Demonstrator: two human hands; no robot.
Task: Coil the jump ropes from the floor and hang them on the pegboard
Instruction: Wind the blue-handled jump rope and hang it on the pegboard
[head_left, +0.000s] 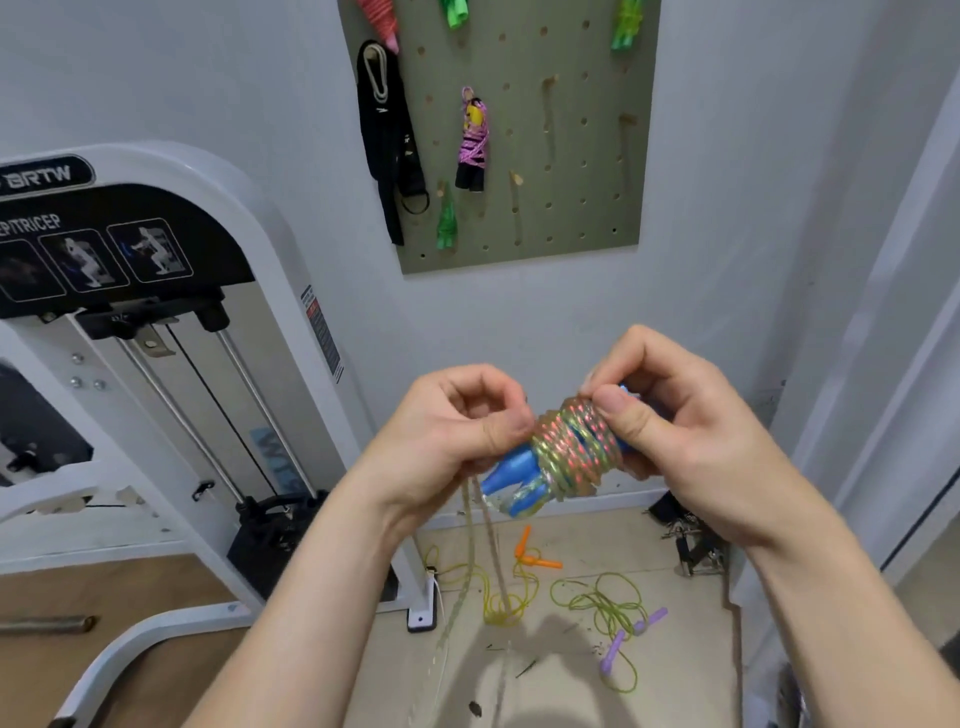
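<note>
Both hands hold a jump rope with blue handles (511, 475), its multicoloured cord (574, 447) wound in tight turns around them. My right hand (675, 415) pinches the bundle's upper end with thumb and fingers. My left hand (457, 421) grips the cord beside the bundle; the loose cord (475, 551) trails down to the floor. The olive pegboard (566, 171) hangs on the wall ahead, with a coiled pink rope (474, 140) and green handles (447, 221) on it. On the floor lie a yellow rope with orange handles (535, 556) and a green rope with purple handles (631, 629).
A white weight machine (171, 332) fills the left side. Black straps (387, 130) hang at the pegboard's left edge. Several bare wooden pegs (548, 83) stick out of the board. Metal clips (696, 551) lie by the right wall.
</note>
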